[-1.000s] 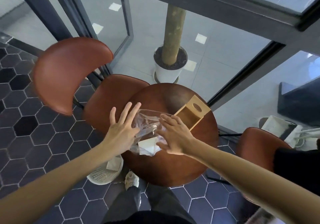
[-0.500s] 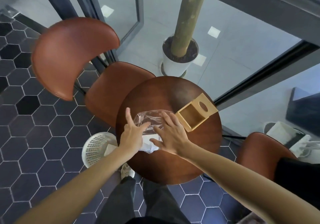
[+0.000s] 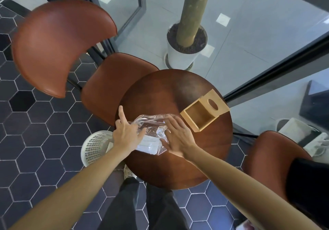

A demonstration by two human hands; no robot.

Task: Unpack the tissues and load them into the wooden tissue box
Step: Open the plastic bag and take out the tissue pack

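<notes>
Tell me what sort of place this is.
Probably a café or lounge corner by a glass wall. A small round wooden table stands between brown leather chairs, on dark hexagonal floor tiles, with a potted tree outside the glass.

Head camera looks steeply down onto table (image 3: 178,167).

Round wooden surface (image 3: 178,167) lies bare along its near and far parts. An open-topped box (image 3: 200,116) stands at the right edge. Crinkled wrap (image 3: 153,123) and both hands fill the left-centre. A chair (image 3: 114,80) crowds the left rim.
</notes>
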